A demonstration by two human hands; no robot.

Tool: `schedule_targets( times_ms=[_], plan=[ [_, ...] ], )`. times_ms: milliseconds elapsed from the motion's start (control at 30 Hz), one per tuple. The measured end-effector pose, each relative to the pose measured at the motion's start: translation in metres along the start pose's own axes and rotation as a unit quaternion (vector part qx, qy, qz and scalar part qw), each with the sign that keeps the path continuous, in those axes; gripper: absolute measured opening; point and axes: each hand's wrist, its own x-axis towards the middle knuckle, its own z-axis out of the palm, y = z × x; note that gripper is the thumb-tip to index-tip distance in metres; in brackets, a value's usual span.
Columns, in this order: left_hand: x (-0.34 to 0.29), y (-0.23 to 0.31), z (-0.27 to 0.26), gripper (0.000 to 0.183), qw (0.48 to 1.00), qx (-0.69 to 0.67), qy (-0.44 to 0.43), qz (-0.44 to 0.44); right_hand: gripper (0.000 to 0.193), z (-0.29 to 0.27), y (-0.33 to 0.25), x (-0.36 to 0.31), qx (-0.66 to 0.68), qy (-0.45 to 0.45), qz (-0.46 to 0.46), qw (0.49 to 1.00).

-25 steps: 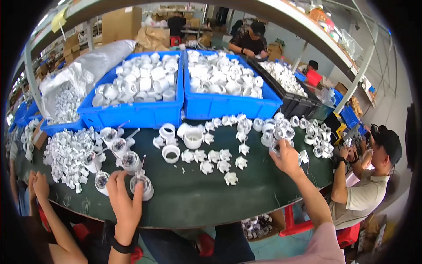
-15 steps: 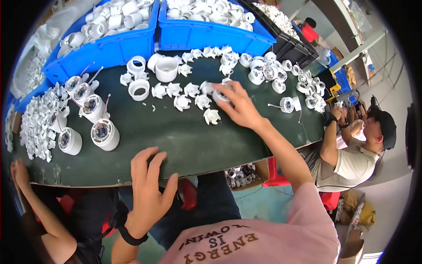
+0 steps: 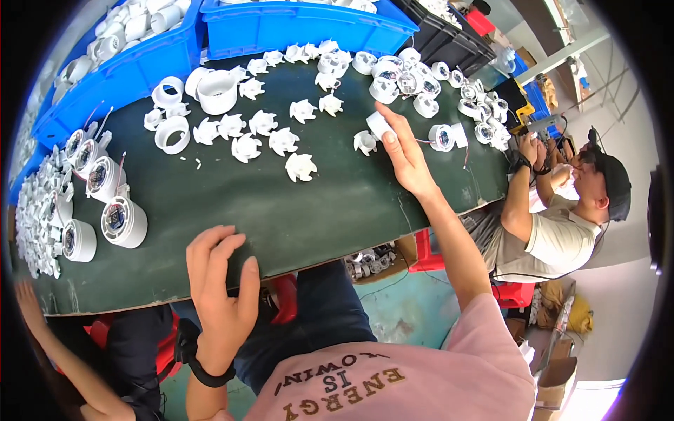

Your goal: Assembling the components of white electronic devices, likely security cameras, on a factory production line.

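My right hand is closed around a short white round part, holding it tilted over the green table. Just left of it lies a white finned part. More of these, shaped like small flowers, are scattered to the left, the nearest being a finned piece. To the right of the hand sits a round white module with a wire and a white tab. My left hand hangs over the table's front edge, fingers spread, with nothing in it.
Blue bins of white parts and a black crate line the back. White cylinders with circuit boards stand at left beside a pile of white pieces. Round modules cluster at back right. Co-workers sit on both sides.
My right hand has moved right from among the finned parts, carrying the round white part, which is now tilted. My left hand stays spread near the edge. The view has shifted slightly.
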Motion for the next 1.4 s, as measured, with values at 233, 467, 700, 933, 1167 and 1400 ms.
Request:
schedule_targets(
  times_ms=[233,467,700,933,1167,1400],
  plan=[
    [0.002,-0.013,0.005,0.025,0.999,-0.003,-0.004,-0.039,0.047,0.005,0.000,0.003,-0.059,-0.028,-0.027,0.998],
    [0.008,-0.011,0.001,0.025,0.998,0.002,-0.020,-0.056,0.043,0.011,-0.007,0.009,-0.111,-0.040,-0.009,0.993],
    [0.012,-0.007,0.007,0.037,1.000,-0.011,-0.009,-0.018,0.042,0.001,-0.005,0.013,-0.166,-0.041,-0.007,0.985],
    [0.001,0.017,-0.003,0.077,0.995,-0.090,0.009,-0.052,0.094,0.048,-0.141,0.004,0.129,-0.143,0.085,0.978],
    [-0.007,-0.004,-0.024,0.072,0.998,-0.056,0.025,-0.011,0.084,0.103,-0.189,0.023,0.049,-0.331,-0.157,0.929],
    [-0.024,-0.014,-0.059,0.065,0.895,-0.391,0.047,-0.209,0.041,0.168,-0.150,0.122,-0.239,-0.138,-0.201,0.940]
  ],
)
